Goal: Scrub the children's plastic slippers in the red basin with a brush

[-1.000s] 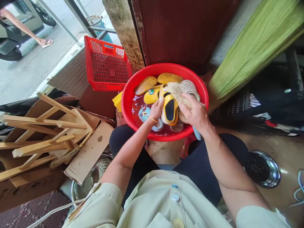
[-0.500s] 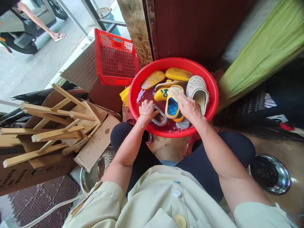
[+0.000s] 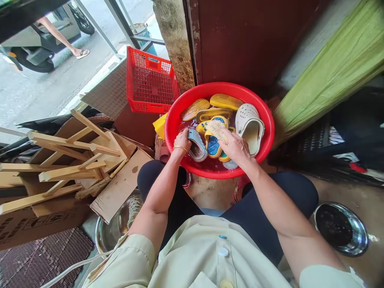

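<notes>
A red basin (image 3: 268, 116) of water with several shoes in it stands between my knees. My left hand (image 3: 182, 141) is closed on the side of a grey-blue clog (image 3: 192, 136), which is tilted with its opening towards me. In my right hand (image 3: 235, 146) is a scrubbing brush (image 3: 216, 129) with pale bristles. The brush lies over a yellow slipper with a blue insole (image 3: 213, 147), to the right of the clog. A large cream clog (image 3: 247, 114) leans at the basin's right side. Yellow soles (image 3: 225, 101) show along the far side.
A red plastic crate (image 3: 153, 86) stands beyond the basin, on the left. Wooden stool legs (image 3: 69, 150) and cardboard (image 3: 120, 184) crowd my left. A metal bowl (image 3: 342, 228) sits at my right, near a green cloth (image 3: 321, 68).
My left hand has taken the grey-blue clog and raised it out of the water somewhat. The brush has shifted slightly, and the yellow-and-blue slipper has settled lower. The view has tilted a little.
</notes>
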Tool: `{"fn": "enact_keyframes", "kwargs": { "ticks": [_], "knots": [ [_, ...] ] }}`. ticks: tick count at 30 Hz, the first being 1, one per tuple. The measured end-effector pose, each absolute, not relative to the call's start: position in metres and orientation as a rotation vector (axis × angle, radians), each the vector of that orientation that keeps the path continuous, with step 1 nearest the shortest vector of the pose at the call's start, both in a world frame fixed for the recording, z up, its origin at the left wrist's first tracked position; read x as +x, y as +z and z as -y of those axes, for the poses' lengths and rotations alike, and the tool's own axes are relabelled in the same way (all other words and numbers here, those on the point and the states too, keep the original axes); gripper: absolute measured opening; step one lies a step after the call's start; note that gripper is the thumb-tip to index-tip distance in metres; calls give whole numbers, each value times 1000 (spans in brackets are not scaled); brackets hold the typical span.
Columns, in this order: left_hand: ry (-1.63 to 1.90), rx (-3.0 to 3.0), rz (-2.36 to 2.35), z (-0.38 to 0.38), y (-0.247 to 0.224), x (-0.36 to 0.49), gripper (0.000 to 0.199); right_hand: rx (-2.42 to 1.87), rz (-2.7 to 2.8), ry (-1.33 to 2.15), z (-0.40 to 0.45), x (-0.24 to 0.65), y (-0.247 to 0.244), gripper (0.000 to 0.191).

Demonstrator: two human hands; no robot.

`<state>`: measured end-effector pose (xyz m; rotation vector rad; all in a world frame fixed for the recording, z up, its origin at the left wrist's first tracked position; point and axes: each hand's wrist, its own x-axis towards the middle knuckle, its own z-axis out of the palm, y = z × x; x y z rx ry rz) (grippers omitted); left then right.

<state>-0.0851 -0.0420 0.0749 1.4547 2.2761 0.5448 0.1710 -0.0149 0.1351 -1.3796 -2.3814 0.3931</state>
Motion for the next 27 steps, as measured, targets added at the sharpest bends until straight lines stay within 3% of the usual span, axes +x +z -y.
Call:
{"fn": "enact_keyframes", "kwargs": {
  "ticks": [6,11,14,17,21,27],
  "knots": [
    [1175,1131,-1953,25,67,-81,60,-1359,2032,744,7,171,127,53],
    [1442,938,-1712,18,71,-61,53,-1284,1504,1435,7,162,119,74],
    [1577,990,-1638,19,80,-44,58,-1197,1358,1618,8,155,117,71],
    [1638,1078,-1620,21,91,-27,65,-1120,1342,1643,7,152,118,66],
    [1659,1068,-1593,18,97,-16,80,-989,1340,1642,6,155,123,73],
    [1638,1156,-1340,7,96,-21,71,-1045,1689,1178,5,161,130,91]
  ]
}}
